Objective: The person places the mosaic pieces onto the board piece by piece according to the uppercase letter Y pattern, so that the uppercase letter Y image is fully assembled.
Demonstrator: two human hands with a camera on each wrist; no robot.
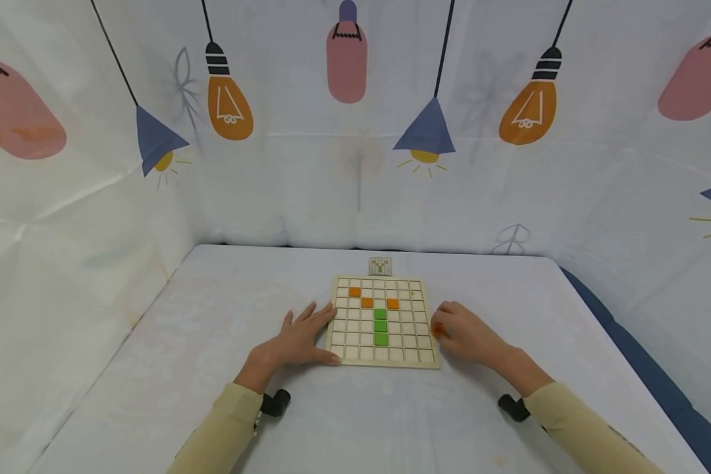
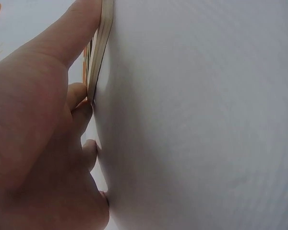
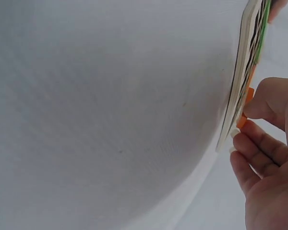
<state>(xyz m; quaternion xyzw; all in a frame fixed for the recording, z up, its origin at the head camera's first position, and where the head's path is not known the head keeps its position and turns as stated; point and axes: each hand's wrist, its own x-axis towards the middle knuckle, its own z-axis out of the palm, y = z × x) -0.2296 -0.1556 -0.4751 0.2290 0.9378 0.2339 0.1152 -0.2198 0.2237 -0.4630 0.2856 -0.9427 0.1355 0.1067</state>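
Observation:
A pale square grid board (image 1: 355, 361) lies flat on the white table. Three orange tiles, one of them an orange tile (image 1: 354, 291) at the upper left, and a column of three green tiles (image 1: 380, 326) sit in its cells. My left hand (image 1: 299, 338) is spread at the board's left side, its thumb by the lower left corner and touching the board's edge in the left wrist view. Beside the board's right edge, my right hand (image 1: 471, 334) pinches an orange tile (image 3: 241, 121) between thumb and finger. Part of that tile is hidden by the fingers.
A small pattern card (image 1: 380, 266) with a coloured grid lies just behind the board. White cloth (image 1: 355, 178) printed with lamps and bulbs hangs behind the table (image 1: 225, 309). Dark blue material (image 1: 634, 362) shows along the table's right edge.

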